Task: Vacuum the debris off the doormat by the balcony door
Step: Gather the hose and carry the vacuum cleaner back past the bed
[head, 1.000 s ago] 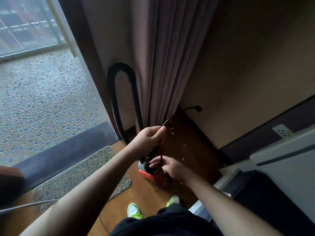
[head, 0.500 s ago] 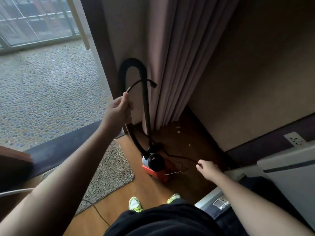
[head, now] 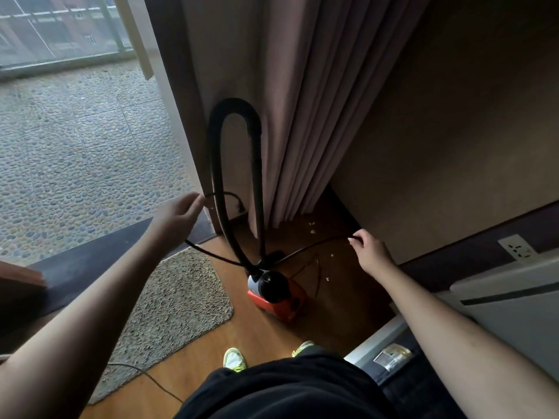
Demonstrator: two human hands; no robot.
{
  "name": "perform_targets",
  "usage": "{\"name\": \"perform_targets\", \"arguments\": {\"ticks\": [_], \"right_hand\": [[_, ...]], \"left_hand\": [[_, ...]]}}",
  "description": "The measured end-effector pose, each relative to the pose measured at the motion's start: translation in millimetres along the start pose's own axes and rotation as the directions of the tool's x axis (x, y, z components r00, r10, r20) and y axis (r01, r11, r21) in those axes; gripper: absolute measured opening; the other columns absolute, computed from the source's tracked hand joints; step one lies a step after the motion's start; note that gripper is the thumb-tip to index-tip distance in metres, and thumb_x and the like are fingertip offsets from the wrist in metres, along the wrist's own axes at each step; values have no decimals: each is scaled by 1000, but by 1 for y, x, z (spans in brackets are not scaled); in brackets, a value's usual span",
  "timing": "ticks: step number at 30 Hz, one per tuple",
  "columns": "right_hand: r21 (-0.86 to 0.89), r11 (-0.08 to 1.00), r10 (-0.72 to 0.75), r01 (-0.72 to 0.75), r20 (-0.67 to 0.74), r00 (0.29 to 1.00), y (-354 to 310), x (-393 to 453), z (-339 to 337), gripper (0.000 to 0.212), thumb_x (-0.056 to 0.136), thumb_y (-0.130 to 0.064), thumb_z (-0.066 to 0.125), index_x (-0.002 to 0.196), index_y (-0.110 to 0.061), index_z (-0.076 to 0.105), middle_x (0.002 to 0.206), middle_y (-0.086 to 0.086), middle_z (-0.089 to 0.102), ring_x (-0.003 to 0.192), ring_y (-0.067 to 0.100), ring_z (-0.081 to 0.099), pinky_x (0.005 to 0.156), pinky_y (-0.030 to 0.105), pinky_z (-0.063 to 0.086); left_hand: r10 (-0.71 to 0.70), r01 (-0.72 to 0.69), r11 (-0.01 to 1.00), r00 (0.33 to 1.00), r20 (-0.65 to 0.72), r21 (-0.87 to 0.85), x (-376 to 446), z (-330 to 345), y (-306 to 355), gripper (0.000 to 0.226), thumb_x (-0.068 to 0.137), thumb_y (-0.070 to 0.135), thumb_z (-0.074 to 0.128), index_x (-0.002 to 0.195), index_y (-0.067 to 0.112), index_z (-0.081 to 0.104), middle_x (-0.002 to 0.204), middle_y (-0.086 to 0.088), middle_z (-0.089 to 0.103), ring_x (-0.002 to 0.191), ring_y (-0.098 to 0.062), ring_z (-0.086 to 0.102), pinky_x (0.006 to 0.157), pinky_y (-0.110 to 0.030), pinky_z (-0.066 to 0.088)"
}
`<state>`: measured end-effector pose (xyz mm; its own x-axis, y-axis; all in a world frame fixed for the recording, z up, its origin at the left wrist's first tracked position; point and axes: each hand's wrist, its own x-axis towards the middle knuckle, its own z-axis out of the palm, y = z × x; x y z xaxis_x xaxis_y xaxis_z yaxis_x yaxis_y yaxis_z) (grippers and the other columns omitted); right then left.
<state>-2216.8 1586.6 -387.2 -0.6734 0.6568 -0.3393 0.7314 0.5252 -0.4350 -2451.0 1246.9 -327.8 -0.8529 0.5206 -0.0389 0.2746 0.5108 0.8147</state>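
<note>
A small red and black vacuum cleaner [head: 273,293] stands on the wooden floor in the corner, its black hose [head: 236,122] looping up against the wall. Its thin black power cord [head: 308,247] stretches between my hands. My left hand [head: 178,217] pinches the cord near the plug end, beside the hose. My right hand [head: 367,249] pinches the cord further right, low over the floor. The grey-brown doormat [head: 169,303] lies left of the vacuum, along the balcony door sill. White crumbs [head: 313,228] dot the floor by the curtain.
A mauve curtain [head: 317,101] hangs behind the vacuum. A wall socket [head: 517,247] sits at the right above a white and dark cabinet [head: 502,300]. The pebbled balcony floor [head: 75,152] lies beyond the dark sill [head: 90,267]. Another thin cable [head: 145,376] crosses the floor near my feet.
My left hand has dropped lower with the cord's plug end. My right hand has moved up and right and now pinches the cord, pulling it out taut from the vacuum.
</note>
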Motion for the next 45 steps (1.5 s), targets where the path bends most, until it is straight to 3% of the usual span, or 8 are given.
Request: {"name": "perform_targets", "arguments": {"ticks": [10, 15, 22, 25, 33, 37, 41, 45], "right_hand": [[55, 937, -347, 344, 70, 935, -73, -12, -3, 15, 89, -40, 64, 88, -25, 66, 62, -15, 55, 56, -2, 52, 52, 16, 36], [66, 900, -435, 430, 180, 882, -91, -1, -1, 12, 86, -42, 67, 85, -31, 72, 63, -14, 64, 59, -2, 58, 58, 17, 42], [219, 854, -511, 472, 178, 841, -102, 25, -1, 12, 88, -25, 68, 94, -19, 76, 75, -12, 69, 66, 0, 61, 66, 14, 46], [251, 826, -553, 505, 183, 813, -102, 37, -3, 15, 88, -25, 67, 97, -20, 77, 88, -5, 76, 78, 1, 66, 73, 18, 50], [-58, 709, -677, 703, 228, 700, -85, 76, -19, 20, 89, -42, 59, 105, -38, 70, 98, -7, 73, 92, 15, 68, 76, 31, 52], [-111, 661, -704, 742, 250, 665, -82, 82, -28, 26, 90, -42, 59, 111, -33, 70, 106, -4, 72, 100, 18, 66, 83, 29, 50], [-80, 659, -708, 748, 268, 653, -75, 87, -24, 19, 87, -38, 65, 103, -28, 69, 97, -5, 71, 92, 14, 65, 77, 25, 46], [175, 757, -651, 629, 127, 748, -43, 101, -11, 19, 80, -26, 76, 96, -19, 69, 88, -8, 62, 78, 10, 61, 72, 18, 46]], "left_hand": [[-169, 108, 959, 959, 226, 262, -11, 52, -18, 29, 101, 32, 44, 82, 17, 59, 55, 1, 64, 48, -10, 55, 56, -28, 44], [-256, 315, 945, 881, 398, -90, -6, 96, -16, 26, 103, 31, 38, 92, 14, 53, 87, -9, 74, 72, -22, 72, 66, -44, 56], [-309, 609, 628, 766, 563, -484, -13, 165, 44, 41, 103, 42, 32, 116, 13, 57, 98, -11, 75, 98, -28, 69, 91, -43, 51], [-214, 608, 578, 756, 618, -544, -6, 177, 56, 34, 103, 27, 42, 126, 4, 52, 107, -18, 72, 96, -27, 71, 80, -33, 57], [-339, 725, 113, 671, 659, -680, 19, 173, 91, 31, 101, 33, 33, 107, 12, 56, 90, -11, 74, 71, -17, 71, 54, -23, 54], [-337, 666, 532, 733, 591, -523, 20, 177, 98, 34, 96, 37, 53, 116, 9, 49, 68, -1, 60, 51, -6, 52, 42, -15, 35], [-339, 409, 909, 835, 433, -79, 31, 178, 91, 25, 92, 37, 64, 104, 15, 63, 67, 12, 56, 49, 5, 48, 48, -14, 40], [-219, 166, 972, 894, 391, 166, 34, 166, 92, 15, 95, 35, 58, 82, 31, 61, 65, 12, 57, 53, 6, 51, 53, -10, 39]]}}
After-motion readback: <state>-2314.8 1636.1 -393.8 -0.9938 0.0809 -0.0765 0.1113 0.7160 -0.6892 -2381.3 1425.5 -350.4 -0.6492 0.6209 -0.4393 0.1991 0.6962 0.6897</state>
